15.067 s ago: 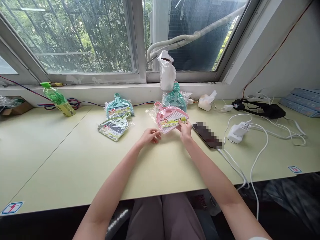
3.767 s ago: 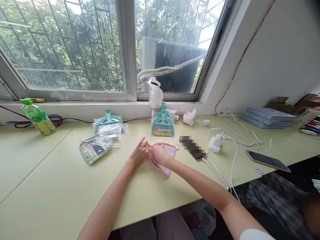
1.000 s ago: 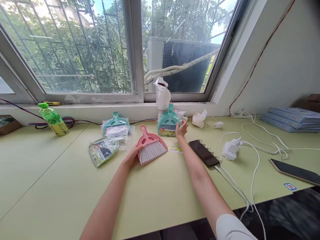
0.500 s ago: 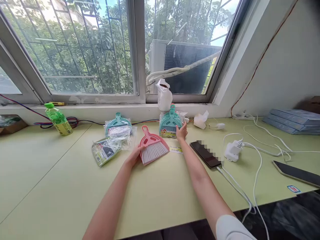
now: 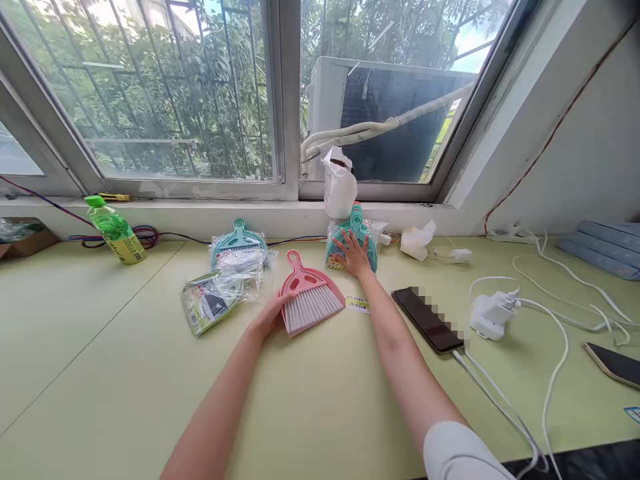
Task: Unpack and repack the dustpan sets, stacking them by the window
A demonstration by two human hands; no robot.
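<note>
A pink dustpan [image 5: 298,272] lies on the table with a white-bristled brush [image 5: 314,307] nested in it. My left hand [image 5: 270,315] grips its left edge, thumb on top and the other fingers mostly hidden. Against the sill leans a stack of teal dustpan-and-brush sets [image 5: 369,248]. Over its front my right hand [image 5: 356,256] lies flat with fingers spread, covering most of the label. Another teal dustpan set [image 5: 240,239] in clear plastic rests to the left, and a flat printed package [image 5: 207,305] lies in front of it.
A white paper roll [image 5: 340,190] stands behind the stack. On the right are a phone [image 5: 427,320], a white charger [image 5: 494,313] with trailing cables, and blue boxes [image 5: 603,247]. A green-capped bottle [image 5: 116,230] leans at the left. A small yellow label [image 5: 358,305] lies mid-table.
My right hand has gone from the right side of the teal stack to its front, fingers now spread. My left hand stays on the pink dustpan. The view has shifted slightly.
</note>
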